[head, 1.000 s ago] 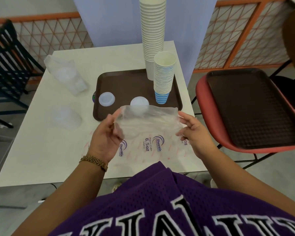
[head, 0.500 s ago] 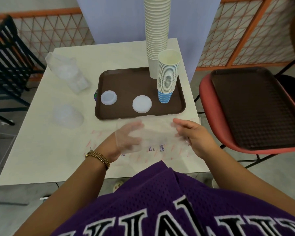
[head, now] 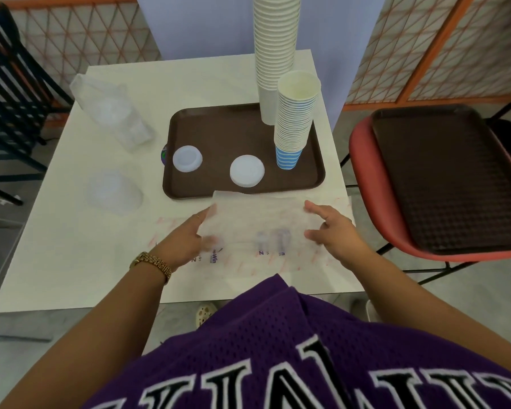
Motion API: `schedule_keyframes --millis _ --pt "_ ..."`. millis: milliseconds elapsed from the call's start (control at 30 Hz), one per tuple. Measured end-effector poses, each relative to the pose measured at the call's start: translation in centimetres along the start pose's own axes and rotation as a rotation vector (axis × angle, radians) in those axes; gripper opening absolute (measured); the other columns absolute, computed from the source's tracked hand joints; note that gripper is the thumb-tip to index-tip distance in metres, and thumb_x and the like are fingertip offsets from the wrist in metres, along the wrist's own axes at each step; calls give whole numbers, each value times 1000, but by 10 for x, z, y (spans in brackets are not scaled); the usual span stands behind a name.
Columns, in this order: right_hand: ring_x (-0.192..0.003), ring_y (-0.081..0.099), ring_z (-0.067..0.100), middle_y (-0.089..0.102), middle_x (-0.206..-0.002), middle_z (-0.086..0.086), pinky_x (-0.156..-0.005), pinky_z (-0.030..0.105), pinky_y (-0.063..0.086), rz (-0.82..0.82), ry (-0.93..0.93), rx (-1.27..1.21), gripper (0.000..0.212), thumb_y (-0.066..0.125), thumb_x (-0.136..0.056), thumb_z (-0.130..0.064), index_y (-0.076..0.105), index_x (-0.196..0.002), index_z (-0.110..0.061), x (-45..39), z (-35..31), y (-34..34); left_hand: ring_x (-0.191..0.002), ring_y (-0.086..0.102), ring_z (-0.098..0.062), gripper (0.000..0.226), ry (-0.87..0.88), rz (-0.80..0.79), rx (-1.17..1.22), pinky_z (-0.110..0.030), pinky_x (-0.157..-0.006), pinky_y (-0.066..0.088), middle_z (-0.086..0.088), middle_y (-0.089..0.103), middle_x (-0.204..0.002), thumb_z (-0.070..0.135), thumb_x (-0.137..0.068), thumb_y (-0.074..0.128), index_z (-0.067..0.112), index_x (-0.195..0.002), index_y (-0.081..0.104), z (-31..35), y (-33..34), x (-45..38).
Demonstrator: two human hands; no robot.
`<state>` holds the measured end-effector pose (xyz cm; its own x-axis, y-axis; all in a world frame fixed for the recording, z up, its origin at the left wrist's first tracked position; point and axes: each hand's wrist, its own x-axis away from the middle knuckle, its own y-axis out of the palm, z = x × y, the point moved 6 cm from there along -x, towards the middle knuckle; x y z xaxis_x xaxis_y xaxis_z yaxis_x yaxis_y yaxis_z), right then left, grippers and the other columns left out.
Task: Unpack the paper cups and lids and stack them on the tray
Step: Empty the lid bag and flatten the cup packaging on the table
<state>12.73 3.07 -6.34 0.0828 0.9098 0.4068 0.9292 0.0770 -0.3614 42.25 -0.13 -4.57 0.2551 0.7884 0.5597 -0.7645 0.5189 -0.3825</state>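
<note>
1. Tray (head: 219,125), brown, on the white table (head: 71,261), at 12 o'clock from the hands. Holds four items, judged already unpacked.
2. Tall stack of white paper cups (head: 275,54), far right part of the tray, top out of frame.
3. Shorter stack of blue-striped cups (head: 294,119), touching the tall stack at its 5 o'clock; upright, slightly leaning.
4. Two white lids (head: 247,170) and (head: 187,158), flat, apart, along the tray's near edge.
5. Emptied wrapper (head: 257,219), clear film with red hatching and purple print, flat at the table's near edge, its far edge overlapping the tray rim.
6. Left hand (head: 186,240): fingers extended, resting on the wrapper's left edge; blurred.
7. Right hand (head: 334,231): fingers loosely spread, at the wrapper's right edge; gripping nothing visibly.
8. Outstanding, by judgement: two clear bags of lids, one at 10 o'clock (head: 112,113), one at 9 o'clock (head: 114,193), still packed.
</note>
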Motion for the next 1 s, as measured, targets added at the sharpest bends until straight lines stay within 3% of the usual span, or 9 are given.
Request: schedule_keyframes --millis 133,267,367,433,467,567,667,800,1000 --pt "-88 43 7 43 -139 -3 -80 20 39 -64 -32 265 71 72 -87 -13 40 -147 -31 -11 7 9 -106 53 -17 63 -120 83 -117 -17 -71 44 6 36 -150 14 -95 58 38 -147 32 -21 -6 -2" --pt "-112 46 13 35 -148 1 -94 23 41 -104 -55 429 69 76 -85 -24 44 -145 -28 -14 6 14 -112 56 -30 52 -214 404 -388 -38 -89 49 -6 35 -147 17 -91 54 24 -141 40 -10 -18 18" --pt "-124 47 21 38 -146 4 -100 35 42 168 -128 616 54 70 -88 -33 54 -139 -22 -7 -9 5 -117 53 -30 50 18 616 -497 -42 -95 47 -7 35 -146 15 -89 54 15 -138 45 31 -3 33" --pt "-122 50 31 49 -139 12 -102 44 42 383 -313 633 41 66 -90 -21 61 -130 -12 1 -30 7 -132 41 -28 55 237 578 -579 -41 -108 35 -8 33 -152 12 -89 53 12 -143 42 57 28 24" --pt "-122 51 33 52 -136 15 -104 44 40 395 -376 607 39 63 -91 -15 61 -129 -9 2 -37 15 -139 33 -27 57 307 517 -616 -40 -113 28 -8 29 -156 13 -91 52 12 -146 37 64 46 14" --pt "-139 38 28 46 -148 12 -117 32 20 139 -417 607 46 44 -98 -14 46 -143 -7 -7 -42 65 -150 6 -27 65 343 288 -741 -40 -120 5 -8 13 -162 20 -95 44 12 -154 18 57 95 -28" --pt "-150 14 26 22 -161 11 -122 38 6 -71 -419 828 51 26 -105 -22 24 -154 -7 -25 -18 102 -149 -11 -28 71 261 137 -885 -43 -120 -7 -6 -5 -163 30 -99 37 16 -155 -4 19 119 -61" --pt "-152 -5 22 3 -165 2 -123 44 -1 -93 -384 1051 57 12 -103 -39 8 -157 -18 -38 23 99 -150 -9 -26 62 278 215 -935 -47 -119 -8 0 -5 -163 43 -98 13 20 -154 0 -11 119 -75" --pt "-152 2 29 10 -164 2 -121 53 3 9 -393 1098 57 20 -102 -48 19 -156 -27 -39 47 71 -150 0 -26 68 329 270 -955 -54 -119 -1 3 6 -163 57 -95 23 27 -155 16 -19 115 -76"
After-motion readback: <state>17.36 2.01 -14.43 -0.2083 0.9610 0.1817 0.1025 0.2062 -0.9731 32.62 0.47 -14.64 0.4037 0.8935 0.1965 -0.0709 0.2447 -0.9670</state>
